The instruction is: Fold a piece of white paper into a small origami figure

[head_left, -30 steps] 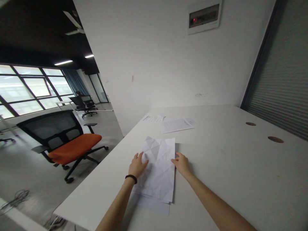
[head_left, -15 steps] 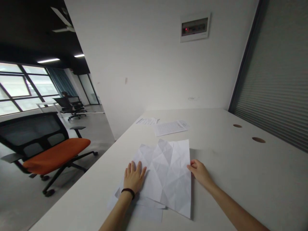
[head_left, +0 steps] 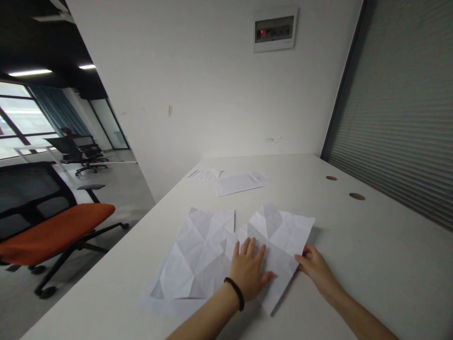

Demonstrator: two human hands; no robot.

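Lower centre of frame: left hand (head_left: 247,274), dark band at the wrist, lay with grip spread on the creased right-hand sheet (head_left: 279,245). Right hand (head_left: 313,267), right of it, had its grip pinched on that sheet's right edge. Second creased sheet (head_left: 198,255) lay just left, on the white surface (head_left: 354,264). Printed papers (head_left: 239,183) rested farther back, near frame centre; orange-seated chair (head_left: 60,226) stood at lower left.

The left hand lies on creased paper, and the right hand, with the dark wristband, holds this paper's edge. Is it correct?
The head view shows the wristband on the left wrist, not the right. The left hand lies on the creased paper, and the right hand holds its edge.
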